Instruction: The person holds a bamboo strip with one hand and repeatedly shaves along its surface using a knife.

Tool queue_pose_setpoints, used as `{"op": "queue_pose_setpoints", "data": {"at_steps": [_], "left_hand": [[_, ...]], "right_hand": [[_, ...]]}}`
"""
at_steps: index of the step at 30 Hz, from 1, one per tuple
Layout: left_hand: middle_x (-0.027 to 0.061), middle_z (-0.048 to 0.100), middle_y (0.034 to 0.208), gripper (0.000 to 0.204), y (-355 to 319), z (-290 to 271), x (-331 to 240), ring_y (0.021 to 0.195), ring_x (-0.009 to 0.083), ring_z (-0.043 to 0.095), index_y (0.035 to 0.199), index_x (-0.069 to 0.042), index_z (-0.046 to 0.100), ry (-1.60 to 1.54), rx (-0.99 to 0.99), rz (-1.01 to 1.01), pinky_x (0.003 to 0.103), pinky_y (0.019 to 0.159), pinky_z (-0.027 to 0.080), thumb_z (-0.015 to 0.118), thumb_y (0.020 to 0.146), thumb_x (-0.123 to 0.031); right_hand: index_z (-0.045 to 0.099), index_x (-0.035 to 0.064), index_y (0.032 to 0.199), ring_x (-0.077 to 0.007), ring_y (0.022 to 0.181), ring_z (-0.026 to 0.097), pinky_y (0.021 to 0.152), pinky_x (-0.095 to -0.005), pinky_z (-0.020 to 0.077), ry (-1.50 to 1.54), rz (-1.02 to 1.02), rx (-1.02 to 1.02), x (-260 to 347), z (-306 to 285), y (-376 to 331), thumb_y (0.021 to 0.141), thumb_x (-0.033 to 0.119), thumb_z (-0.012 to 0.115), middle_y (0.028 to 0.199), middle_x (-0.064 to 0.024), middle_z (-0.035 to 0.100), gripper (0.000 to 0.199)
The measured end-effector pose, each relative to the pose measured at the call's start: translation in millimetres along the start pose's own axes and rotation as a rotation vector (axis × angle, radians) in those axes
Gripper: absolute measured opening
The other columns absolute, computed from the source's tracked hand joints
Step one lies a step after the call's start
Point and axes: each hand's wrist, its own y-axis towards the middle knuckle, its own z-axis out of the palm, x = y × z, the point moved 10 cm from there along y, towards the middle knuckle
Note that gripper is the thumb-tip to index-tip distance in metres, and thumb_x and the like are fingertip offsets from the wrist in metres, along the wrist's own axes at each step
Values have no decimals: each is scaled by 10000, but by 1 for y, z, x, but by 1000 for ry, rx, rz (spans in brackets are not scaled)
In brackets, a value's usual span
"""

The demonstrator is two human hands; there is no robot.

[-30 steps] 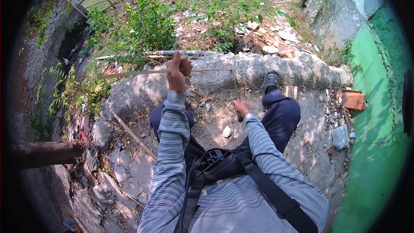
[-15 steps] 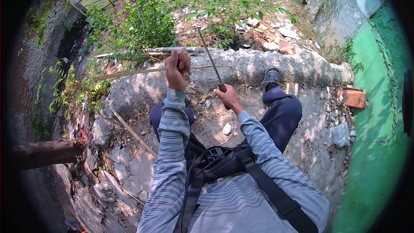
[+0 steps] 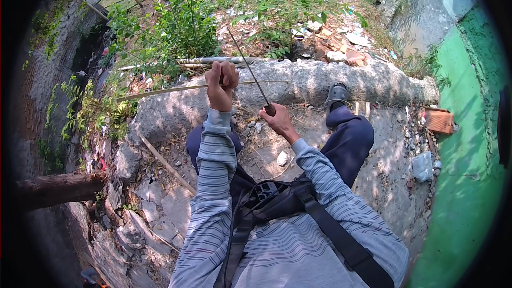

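Observation:
My left hand is closed in a raised fist round a thin, pale bamboo strip. The strip runs nearly level, its longer part to the left and a slimmer end to the right, over a rough concrete ledge. My right hand grips the brown handle of a long, narrow-bladed knife. Its dark blade slants up and to the left, passing right of my left fist and across the strip's slim end in view. Whether blade and strip touch, I cannot tell.
The concrete ledge crosses ahead, with leafy plants and litter beyond. A stick lies on the ground at left, near a log. To the right are an orange-brown block, a pale plastic container and a green surface.
The knife has shifted slightly up and left with my right hand, and its blade leans further left. My left hand and the bamboo strip have barely moved.

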Motion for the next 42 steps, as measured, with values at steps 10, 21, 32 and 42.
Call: {"op": "queue_pose_setpoints", "data": {"at_steps": [10, 21, 32, 42], "left_hand": [[-27, 250, 618, 529, 0, 9, -6, 539, 103, 226, 660, -116, 337, 60, 36, 54, 298, 503, 194, 380, 1082, -434], [-37, 223, 575, 607, -4, 17, 2, 509, 97, 186, 604, -119, 305, 62, 123, -13, 309, 491, 149, 376, 1076, -495], [-48, 184, 530, 683, -10, 20, 12, 470, 83, 168, 568, -117, 238, 106, 58, -30, 301, 477, 131, 389, 1065, -560], [-55, 144, 542, 655, -11, 10, 14, 473, 89, 115, 570, -139, 201, 59, -19, 7, 321, 466, 104, 355, 1085, -513]], "right_hand": [[639, -11, 790, -124, 618, 547, 607, -329, 466, -9, -24, -25, 20, -3, -2, 858, 305, 724, 651, -58, 605, 334], [644, -2, 801, -126, 605, 556, 594, -326, 466, 91, 22, 40, 33, 0, -6, 853, 286, 733, 654, -36, 607, 306], [612, 18, 757, -84, 580, 523, 561, -286, 437, 83, 0, 85, 57, 19, 5, 824, 221, 716, 630, 9, 572, 238], [583, 23, 666, -96, 570, 503, 556, -313, 423, 3, 9, 47, 60, 17, 8, 784, 224, 717, 602, -10, 564, 268]]}}
